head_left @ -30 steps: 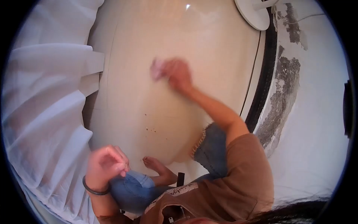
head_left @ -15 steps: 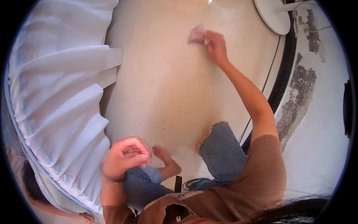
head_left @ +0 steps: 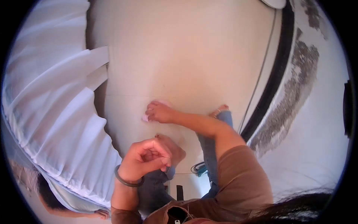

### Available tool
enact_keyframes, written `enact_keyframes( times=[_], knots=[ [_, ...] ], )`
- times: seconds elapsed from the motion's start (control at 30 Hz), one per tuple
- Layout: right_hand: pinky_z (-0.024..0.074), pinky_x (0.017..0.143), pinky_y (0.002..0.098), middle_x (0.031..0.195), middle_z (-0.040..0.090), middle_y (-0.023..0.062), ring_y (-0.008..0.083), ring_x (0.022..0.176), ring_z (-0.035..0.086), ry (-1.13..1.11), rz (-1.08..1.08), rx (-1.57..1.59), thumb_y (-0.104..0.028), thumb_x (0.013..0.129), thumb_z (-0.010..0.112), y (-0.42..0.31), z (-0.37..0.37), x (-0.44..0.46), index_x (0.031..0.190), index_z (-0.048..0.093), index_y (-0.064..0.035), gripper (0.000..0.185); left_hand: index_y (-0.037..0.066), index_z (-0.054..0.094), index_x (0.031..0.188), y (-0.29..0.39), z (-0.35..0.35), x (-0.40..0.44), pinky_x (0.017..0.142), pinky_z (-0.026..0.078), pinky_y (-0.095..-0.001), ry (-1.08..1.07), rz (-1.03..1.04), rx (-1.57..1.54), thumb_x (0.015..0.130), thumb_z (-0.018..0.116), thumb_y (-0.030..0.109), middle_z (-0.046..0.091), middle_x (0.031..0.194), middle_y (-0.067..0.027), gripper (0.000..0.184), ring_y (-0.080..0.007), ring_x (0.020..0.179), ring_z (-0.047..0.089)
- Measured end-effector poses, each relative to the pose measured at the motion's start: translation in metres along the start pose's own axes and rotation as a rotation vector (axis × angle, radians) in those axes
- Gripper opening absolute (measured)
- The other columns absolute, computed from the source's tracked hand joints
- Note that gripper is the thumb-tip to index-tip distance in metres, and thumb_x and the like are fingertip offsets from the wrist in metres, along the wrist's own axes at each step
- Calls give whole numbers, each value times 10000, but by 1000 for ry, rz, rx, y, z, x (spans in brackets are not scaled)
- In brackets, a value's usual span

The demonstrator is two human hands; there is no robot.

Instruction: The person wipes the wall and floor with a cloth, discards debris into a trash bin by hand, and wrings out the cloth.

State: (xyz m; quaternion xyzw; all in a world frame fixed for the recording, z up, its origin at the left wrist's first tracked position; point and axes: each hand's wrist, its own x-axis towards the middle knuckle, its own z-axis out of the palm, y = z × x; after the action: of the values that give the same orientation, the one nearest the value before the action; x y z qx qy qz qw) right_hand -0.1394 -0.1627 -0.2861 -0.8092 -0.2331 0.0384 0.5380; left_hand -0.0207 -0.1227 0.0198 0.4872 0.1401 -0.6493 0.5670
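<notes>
My right hand [head_left: 160,112] presses down on the pale tiled floor [head_left: 194,63], its fingers closed over a small pink cloth [head_left: 145,118]. Most of the cloth is hidden under the hand; only its edges peek out. My left hand [head_left: 151,155] hovers above my knee, curled into a loose fist with the thumb against the fingers and nothing visible inside. A dark bangle [head_left: 128,182] circles that wrist.
A bed with a white pleated skirt [head_left: 56,97] runs along the left. Another person's hand [head_left: 101,214] lies at lower left. On the right, a black baseboard [head_left: 274,86] borders a peeling wall [head_left: 294,93]. A white round base [head_left: 275,3] stands at upper right.
My right hand has swept the cloth from far out on the floor back toward my feet. The dark specks there are mostly out of sight. My left hand keeps its curl.
</notes>
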Motion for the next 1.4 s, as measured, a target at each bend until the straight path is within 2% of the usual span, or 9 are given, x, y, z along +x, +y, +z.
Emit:
enact_keyframes(
  times=[0.07, 0.13, 0.3, 0.43, 0.5, 0.9, 1.17, 1.3, 1.4],
  knots=[
    [436, 852, 436, 851, 612, 43, 266, 871, 563, -191, 486, 26, -112, 688, 605, -1, -62, -4, 742, 646, -139, 73, -10, 531, 774, -10, 1, -3, 541, 461, -240, -5, -46, -15, 809, 614, -39, 594, 765, -135, 95, -143, 619, 555],
    [489, 647, 365, 806, 642, 109, 278, 733, 615, 669, 411, 415, 22, 716, 585, 34, -117, -14, 784, 650, -87, 144, -7, 528, 777, -23, 1, -5, 543, 458, -238, 28, -115, -44, 814, 603, -42, 593, 762, -127, 91, -138, 621, 553],
    [460, 720, 383, 811, 647, 82, 253, 819, 592, 761, 473, -616, -69, 713, 639, 85, -190, -10, 768, 699, -161, 123, 1, 527, 777, -42, 0, -4, 547, 458, -236, 34, -122, 8, 809, 578, -64, 594, 759, -119, 88, -137, 605, 540],
    [396, 873, 389, 943, 646, 15, 227, 963, 553, 187, 775, -290, -140, 663, 644, 28, -50, 4, 787, 700, -227, 162, -2, 552, 832, -52, -14, -2, 616, 475, -252, 30, -16, -21, 829, 577, -49, 609, 787, -100, 53, -143, 684, 585],
    [377, 925, 414, 993, 631, 0, 227, 1023, 526, 420, 370, -229, -117, 683, 634, -8, 29, -33, 828, 693, -200, 177, 0, 545, 834, -59, -11, -8, 623, 473, -256, 112, -7, -85, 834, 570, -40, 603, 793, -103, 47, -150, 685, 581],
    [432, 881, 368, 1054, 591, 78, 292, 990, 511, 879, 909, 754, 113, 678, 561, -161, -93, -55, 1046, 641, -112, 438, 15, 504, 800, 4, 58, -134, 637, 480, -292, 52, 12, 69, 837, 560, -15, 547, 718, -99, 73, -146, 617, 530],
    [389, 941, 350, 1031, 645, 93, 270, 1075, 537, 815, 1557, -237, 63, 721, 582, -161, -132, -131, 990, 667, -101, 326, 9, 537, 802, 38, -1, -100, 600, 469, -240, -139, -75, 362, 844, 567, -21, 600, 757, -85, 60, -118, 653, 565],
    [356, 942, 351, 996, 656, 61, 223, 981, 589, 1353, 1237, 361, 1, 745, 593, -157, -118, -199, 954, 677, -106, 249, 11, 541, 809, 24, -21, -86, 599, 467, -236, -251, -120, 422, 845, 578, -7, 601, 767, -78, 54, -119, 666, 570],
    [375, 914, 352, 957, 645, 59, 231, 965, 582, 1086, 1242, -332, -1, 745, 581, -111, -104, -238, 946, 677, -98, 243, 19, 535, 791, 12, -32, -71, 586, 459, -233, -251, -146, 501, 831, 602, 17, 594, 740, -81, 78, -118, 637, 555]
  ],
)
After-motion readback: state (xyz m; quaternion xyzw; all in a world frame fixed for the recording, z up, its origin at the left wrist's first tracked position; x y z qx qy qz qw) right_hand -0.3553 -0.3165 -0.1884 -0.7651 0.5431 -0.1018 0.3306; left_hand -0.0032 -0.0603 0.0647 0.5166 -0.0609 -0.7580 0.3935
